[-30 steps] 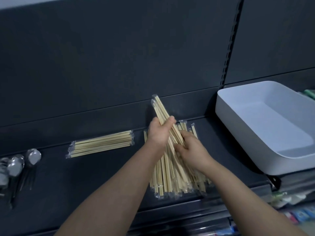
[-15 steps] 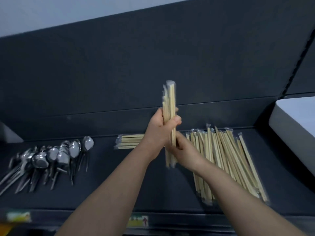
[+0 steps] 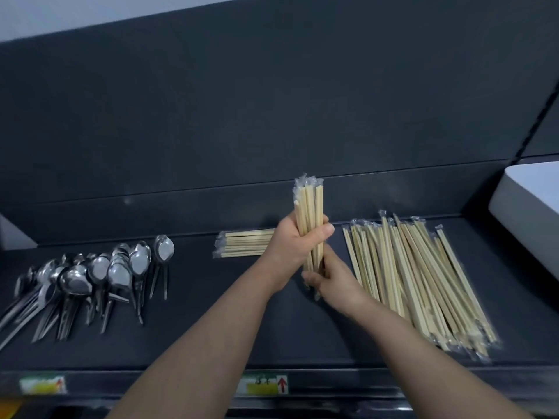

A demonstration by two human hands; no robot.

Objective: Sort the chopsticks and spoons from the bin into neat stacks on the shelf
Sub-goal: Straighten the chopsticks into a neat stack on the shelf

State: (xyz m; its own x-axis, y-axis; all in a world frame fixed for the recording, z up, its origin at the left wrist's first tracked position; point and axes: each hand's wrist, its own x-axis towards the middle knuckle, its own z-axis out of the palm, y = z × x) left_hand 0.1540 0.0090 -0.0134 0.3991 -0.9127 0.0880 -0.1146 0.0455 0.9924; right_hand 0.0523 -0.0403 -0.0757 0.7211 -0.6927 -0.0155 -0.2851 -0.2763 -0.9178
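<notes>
Chopsticks in clear wrap, a bundle upright over the dark shelf, gripped at mid-length by left hand, thumb across the front. Lower ends pinched in the curled fingers of right hand and mostly hidden behind it. Left of bundle, at the rear of the shelf: small neat stack lying crosswise, right end covered by the left hand. Right of bundle: loose pile of wrapped chopsticks, fanned toward the shelf edge. Far left of bundle: heap of steel spoons, blurred, some handles cut off at the frame edge. Far right of bundle: white bin, only a corner in view, contents unseen. Below bundle, on the shelf lip: two labels, print unreadable.
</notes>
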